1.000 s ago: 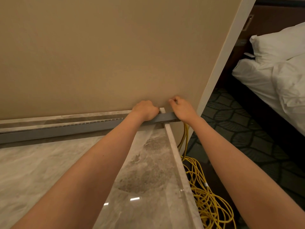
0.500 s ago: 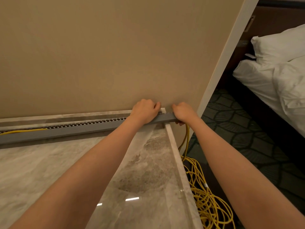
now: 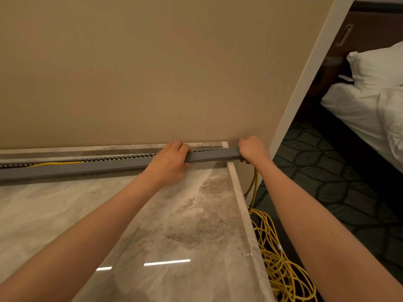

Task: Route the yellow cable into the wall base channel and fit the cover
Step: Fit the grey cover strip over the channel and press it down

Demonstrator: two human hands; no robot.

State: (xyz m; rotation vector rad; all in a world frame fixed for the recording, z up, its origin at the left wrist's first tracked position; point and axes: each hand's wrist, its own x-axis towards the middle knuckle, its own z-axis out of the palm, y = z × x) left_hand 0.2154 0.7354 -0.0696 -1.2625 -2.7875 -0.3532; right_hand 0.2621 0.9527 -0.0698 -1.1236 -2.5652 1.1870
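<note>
In the head view, my left hand (image 3: 170,160) and right hand (image 3: 253,149) each have a grip clamped on the grey channel (image 3: 87,169) at the wall's (image 3: 152,73) foot. The yellow cable (image 3: 56,164) lies inside it at left, the rest coiled on the carpet (image 3: 327,182).

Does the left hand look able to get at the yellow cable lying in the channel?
Probably yes: the left hand grips the grey channel, and the yellow cable lies uncovered in it further left, with nothing between them, though it must let go first.

Left hand (image 3: 169,162) and right hand (image 3: 253,149) are showing bare, and the forearms (image 3: 98,225) behind them are running bare too.
</note>
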